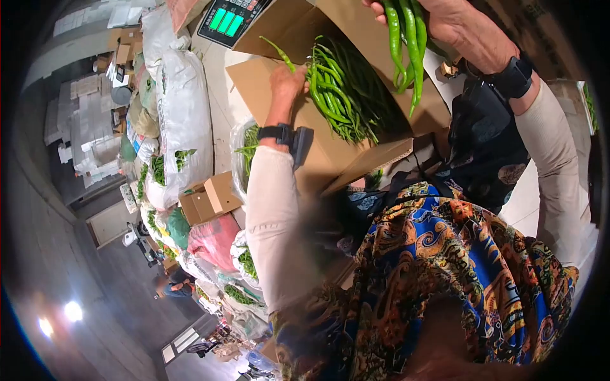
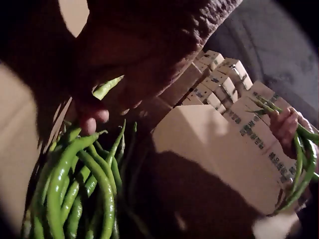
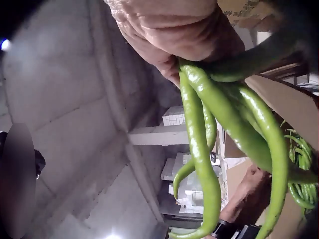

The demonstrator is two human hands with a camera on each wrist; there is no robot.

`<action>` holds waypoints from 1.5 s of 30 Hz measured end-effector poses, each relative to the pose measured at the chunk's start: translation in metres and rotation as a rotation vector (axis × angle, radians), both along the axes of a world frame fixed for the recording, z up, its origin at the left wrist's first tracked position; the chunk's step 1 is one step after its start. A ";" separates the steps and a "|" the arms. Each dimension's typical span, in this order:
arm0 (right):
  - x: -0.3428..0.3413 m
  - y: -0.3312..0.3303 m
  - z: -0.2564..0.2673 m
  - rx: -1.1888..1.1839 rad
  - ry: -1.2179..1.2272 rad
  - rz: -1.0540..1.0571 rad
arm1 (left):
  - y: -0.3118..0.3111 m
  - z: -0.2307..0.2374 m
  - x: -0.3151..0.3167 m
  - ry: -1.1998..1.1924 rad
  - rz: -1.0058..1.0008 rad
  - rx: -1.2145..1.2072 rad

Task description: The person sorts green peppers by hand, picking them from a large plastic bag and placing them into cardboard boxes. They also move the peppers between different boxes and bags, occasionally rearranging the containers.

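A pile of long green chili peppers (image 1: pixel 333 95) lies in an open cardboard box (image 1: pixel 381 159). At the near side of that pile, my left hand (image 1: pixel 289 82) curls its fingers around a green chili pepper (image 1: pixel 277 52), whose end sticks out past them. The left wrist view shows this hand (image 2: pixel 134 55) dark and close, over the heaped peppers (image 2: pixel 75 189). Raised above the box's opposite side, my right hand (image 1: pixel 445 22) grips a bunch of chili peppers (image 1: pixel 406 44) that hang down. In the right wrist view several long peppers (image 3: pixel 202 149) dangle below its curled fingers.
A scale with a lit green display (image 1: pixel 225 22) stands beside the box. Large white sacks (image 1: pixel 184 114), some showing green peppers, line the floor. A small carton (image 1: pixel 210 197) and a pink sack (image 1: pixel 216 241) are near my left arm. Stacked printed cartons (image 2: pixel 219 79) stand beyond.
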State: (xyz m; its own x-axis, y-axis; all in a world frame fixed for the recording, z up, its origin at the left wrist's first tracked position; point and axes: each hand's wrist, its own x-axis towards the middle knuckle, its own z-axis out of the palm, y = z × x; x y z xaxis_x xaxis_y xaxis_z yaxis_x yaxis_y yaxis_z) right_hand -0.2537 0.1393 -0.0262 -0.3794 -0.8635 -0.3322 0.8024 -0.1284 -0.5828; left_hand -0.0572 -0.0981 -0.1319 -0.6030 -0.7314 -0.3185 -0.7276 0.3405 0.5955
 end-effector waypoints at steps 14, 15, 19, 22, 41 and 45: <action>0.004 0.000 0.000 -0.099 -0.046 0.059 | 0.001 -0.007 0.009 -0.331 -0.401 -0.574; 0.002 -0.003 -0.007 -0.113 -0.075 0.100 | 0.006 -0.003 0.006 -0.238 -0.376 -0.590; 0.012 -0.016 -0.024 -0.105 0.154 0.061 | 0.046 0.070 -0.022 0.274 -0.116 -0.102; 0.019 -0.010 -0.012 -0.025 0.181 0.028 | 0.095 0.125 -0.032 0.476 -0.180 0.072; 0.002 -0.005 -0.020 0.115 0.257 0.159 | 0.094 0.132 0.002 0.417 -0.154 0.632; -0.007 -0.005 -0.031 0.020 0.248 0.086 | 0.074 0.141 0.036 0.376 -0.054 0.520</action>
